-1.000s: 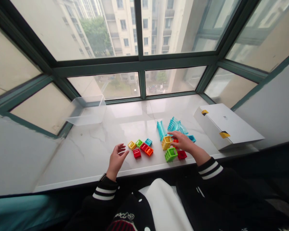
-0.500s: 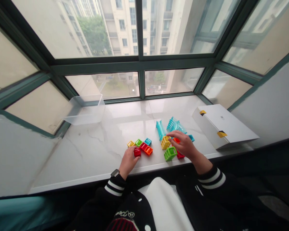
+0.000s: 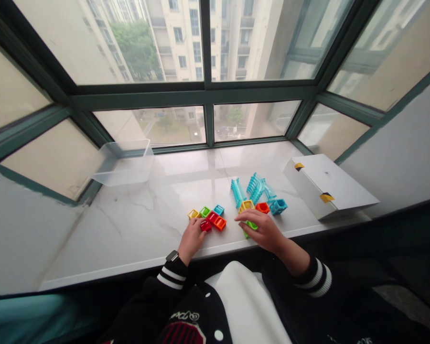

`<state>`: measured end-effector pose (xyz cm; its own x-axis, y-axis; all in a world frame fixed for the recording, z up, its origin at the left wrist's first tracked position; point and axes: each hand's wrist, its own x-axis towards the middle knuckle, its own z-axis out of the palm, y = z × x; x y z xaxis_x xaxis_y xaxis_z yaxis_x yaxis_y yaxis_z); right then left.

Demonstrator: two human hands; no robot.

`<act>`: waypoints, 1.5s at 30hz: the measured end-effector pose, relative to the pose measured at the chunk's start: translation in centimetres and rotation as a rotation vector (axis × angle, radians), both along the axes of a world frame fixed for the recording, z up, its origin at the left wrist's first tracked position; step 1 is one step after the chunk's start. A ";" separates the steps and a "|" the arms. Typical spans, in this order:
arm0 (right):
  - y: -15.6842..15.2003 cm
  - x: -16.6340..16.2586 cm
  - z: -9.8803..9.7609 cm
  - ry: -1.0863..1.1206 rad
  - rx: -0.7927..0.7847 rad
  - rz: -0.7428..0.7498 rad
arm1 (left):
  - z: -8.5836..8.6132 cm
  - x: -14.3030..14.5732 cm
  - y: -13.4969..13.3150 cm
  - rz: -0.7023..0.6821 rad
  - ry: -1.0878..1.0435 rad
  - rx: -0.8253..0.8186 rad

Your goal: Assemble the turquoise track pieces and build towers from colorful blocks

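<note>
My left hand pinches a red toy block at the front of a small cluster. The cluster holds a yellow block, a green block, a blue block, and a red block joined to an orange block. Over a second green block hovers my right hand, its fingers apart and partly covering that block. Just beyond it stand a taller yellow block, an orange-red block and a larger blue block.
Behind the blocks lie a straight translucent blue track piece and a curved blue one. A clear plastic bin sits at the back left of the marble sill. A white box with yellow-black tabs stands right. Windows enclose the back.
My right hand has moved left and nearer to me, from above the yellow and orange-red blocks to over the green one. The larger blue block shows more fully. My left hand stays at the red block.
</note>
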<state>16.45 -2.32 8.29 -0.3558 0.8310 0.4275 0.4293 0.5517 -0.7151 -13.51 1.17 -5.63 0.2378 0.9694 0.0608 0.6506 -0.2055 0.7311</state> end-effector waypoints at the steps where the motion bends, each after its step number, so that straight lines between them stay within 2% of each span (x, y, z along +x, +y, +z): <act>1: -0.3 -0.6 -0.1 -0.018 -0.024 0.057 | 0.1 0.1 -0.1 -0.018 0.016 0.011; 5: -1.1 -2.6 -0.9 -0.070 -0.060 0.199 | 0.4 0.1 -0.6 -0.084 0.079 0.050; 10: -1.1 -3.3 -1.9 -0.082 -0.094 0.191 | 0.5 -0.3 -1.4 -0.083 0.090 0.006; 14: -1.1 -3.3 -2.0 -0.079 -0.128 0.197 | 1.1 -0.5 -1.9 -0.033 -0.020 -0.016; 17: -1.2 -3.3 -2.1 -0.076 -0.144 0.195 | 2.9 -0.2 -2.5 0.046 -0.150 -0.035; 21: -1.3 -3.8 -2.3 -0.003 -0.144 0.140 | 6.8 0.7 -3.8 0.120 -0.411 -0.084; 25: -1.4 -4.7 -2.3 0.135 -0.119 0.060 | 10.3 2.1 -5.0 0.038 -0.700 -0.149; 28: -1.6 -5.1 -1.9 0.227 -0.132 0.031 | 11.6 3.1 -5.6 -0.032 -0.827 -0.195; 37: -2.2 -4.0 -0.7 0.289 -0.043 -0.017 | 12.5 4.6 -6.0 -0.090 -0.899 -0.187; 45: -1.9 -3.4 -0.8 0.205 0.029 -0.001 | 12.2 5.3 -5.7 -0.021 -0.869 -0.213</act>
<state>13.04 -4.20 7.47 -0.2577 0.8175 0.5151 0.2766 0.5732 -0.7713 -8.19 -4.56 6.53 0.2097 0.9766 0.0474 -0.1532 -0.0150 0.9881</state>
